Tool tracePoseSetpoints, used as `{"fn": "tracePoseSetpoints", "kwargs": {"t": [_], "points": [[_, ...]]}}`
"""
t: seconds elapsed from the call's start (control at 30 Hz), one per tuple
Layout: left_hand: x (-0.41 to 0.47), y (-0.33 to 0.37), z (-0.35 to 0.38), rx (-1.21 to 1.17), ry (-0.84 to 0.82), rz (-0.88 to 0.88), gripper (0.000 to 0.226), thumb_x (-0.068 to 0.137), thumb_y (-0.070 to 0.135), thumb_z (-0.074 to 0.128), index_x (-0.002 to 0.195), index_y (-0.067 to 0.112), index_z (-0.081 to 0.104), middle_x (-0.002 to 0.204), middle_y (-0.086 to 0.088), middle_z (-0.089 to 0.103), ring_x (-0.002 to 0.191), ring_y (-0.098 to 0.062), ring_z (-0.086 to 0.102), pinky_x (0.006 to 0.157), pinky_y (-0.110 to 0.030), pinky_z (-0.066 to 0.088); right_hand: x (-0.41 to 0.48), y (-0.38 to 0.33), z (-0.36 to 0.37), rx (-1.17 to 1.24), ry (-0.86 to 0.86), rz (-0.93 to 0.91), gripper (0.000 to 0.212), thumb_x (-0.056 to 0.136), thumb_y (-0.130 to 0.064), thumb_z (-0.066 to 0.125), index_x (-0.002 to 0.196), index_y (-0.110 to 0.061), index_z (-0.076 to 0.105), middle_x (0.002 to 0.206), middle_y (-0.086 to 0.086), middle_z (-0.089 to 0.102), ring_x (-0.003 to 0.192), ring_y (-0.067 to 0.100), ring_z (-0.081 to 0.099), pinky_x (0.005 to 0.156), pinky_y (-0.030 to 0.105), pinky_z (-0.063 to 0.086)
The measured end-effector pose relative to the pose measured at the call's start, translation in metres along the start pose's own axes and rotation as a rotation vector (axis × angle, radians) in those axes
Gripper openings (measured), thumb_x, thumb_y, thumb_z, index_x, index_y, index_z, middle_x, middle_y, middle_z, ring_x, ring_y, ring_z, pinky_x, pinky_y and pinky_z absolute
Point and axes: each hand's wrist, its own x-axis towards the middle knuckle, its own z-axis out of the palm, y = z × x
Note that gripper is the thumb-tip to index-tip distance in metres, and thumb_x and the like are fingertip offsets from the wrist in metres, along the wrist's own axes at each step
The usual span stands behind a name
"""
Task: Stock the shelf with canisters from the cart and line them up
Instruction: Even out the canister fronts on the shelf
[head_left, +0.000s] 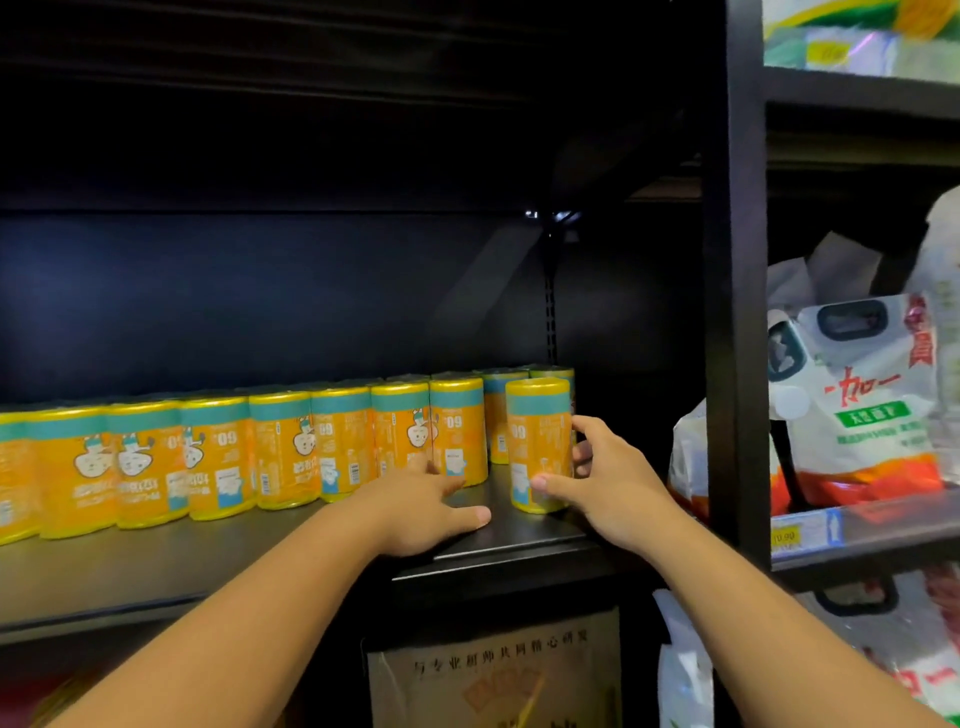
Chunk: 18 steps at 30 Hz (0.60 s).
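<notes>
While the right hand (618, 483) wraps the end canister (537, 441), thumb low across its near face and fingers curled round its right side, that canister stands upright on the dark shelf (156, 561). It is at the right end, a little nearer than the row.

Row of canisters (218, 457): yellow-orange with a teal band near the top, upright, side by side, running from the left edge of view toward the far right. A second rank shows behind at the right end. A gap separates the held canister from the nearest front-row one on its left.

Left hand (421, 506): palm down on the shelf just near of that gap, fingers straight and spread, thumb pointing right. Holds nothing. Fingertips reach the base of the row; contact cannot be confirmed.

Right of the shelf: black upright post (735, 312), then a neighbouring bay with white handled bags (857, 405) and a price tag (805, 535) on its front edge.

Below the shelf: a printed sign (493, 675), text too small to read.
</notes>
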Motion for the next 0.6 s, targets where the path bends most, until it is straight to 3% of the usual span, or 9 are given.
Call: {"fn": "tracePoseSetpoints", "kwargs": {"t": [0.1,0.2,0.43,0.6], "points": [[-0.034,-0.027,0.003,-0.059,0.003,0.084,0.067,0.093,0.074,0.035,0.150,0.040,0.040,0.152,0.011,0.044,0.136,-0.013,0.043,0.115,-0.038,0.036,-0.003,-0.001,0.004,-0.026,0.018,-0.009,0.070,0.084,-0.037,0.081,0.143,-0.025,0.045,0.105,-0.018,0.055,0.089,0.000,0.055,0.077,0.012,0.044],[-0.060,-0.039,0.012,-0.090,0.082,0.069,0.061,0.094,0.074,0.031,0.149,0.049,0.037,0.156,0.025,0.034,0.143,-0.008,0.034,0.118,-0.041,0.030,-0.001,-0.005,0.013,-0.111,0.069,-0.004,0.068,0.082,-0.047,0.080,0.136,-0.026,0.047,0.119,-0.007,0.060,0.102,0.009,0.060,0.088,0.028,0.052],[-0.054,-0.038,0.017,-0.032,0.160,0.056,0.061,0.092,0.077,0.027,0.144,0.048,0.041,0.147,0.019,0.046,0.133,-0.010,0.044,0.111,-0.042,0.036,0.040,-0.025,0.030,-0.333,0.003,0.170,0.078,0.078,-0.049,0.083,0.137,-0.016,0.043,0.132,0.005,0.061,0.117,0.026,0.061,0.098,0.043,0.052],[-0.055,-0.041,0.019,-0.056,0.186,0.066,0.061,0.092,0.077,0.030,0.141,0.045,0.047,0.141,0.020,0.051,0.128,-0.009,0.048,0.107,-0.041,0.038,0.067,-0.026,0.052,-0.435,-0.002,0.213,0.073,0.084,-0.048,0.079,0.135,-0.012,0.040,0.136,0.010,0.057,0.120,0.031,0.059,0.095,0.040,0.052]]}}
